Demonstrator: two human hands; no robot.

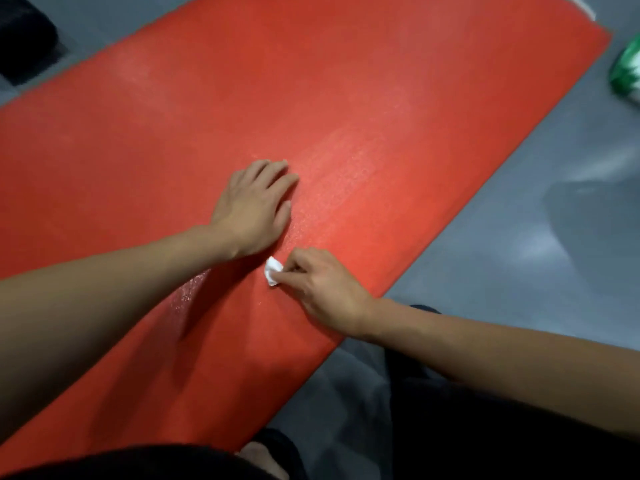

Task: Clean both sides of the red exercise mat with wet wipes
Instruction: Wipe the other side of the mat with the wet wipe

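The red exercise mat (214,109) lies flat on a grey floor and runs diagonally across the view. My left hand (254,209) rests palm down on the mat near its middle, fingers loosely spread and holding nothing. Just below it, my right hand (325,289) pinches a small crumpled white wet wipe (273,270) against the mat's surface, close to the mat's right edge. Damp, shiny streaks show on the mat around both hands.
Grey floor (519,237) borders the mat on the right. A green and white packet (627,71) lies at the right edge of view. A dark object (24,36) sits at the top left. My dark-clothed knees (450,427) are at the bottom.
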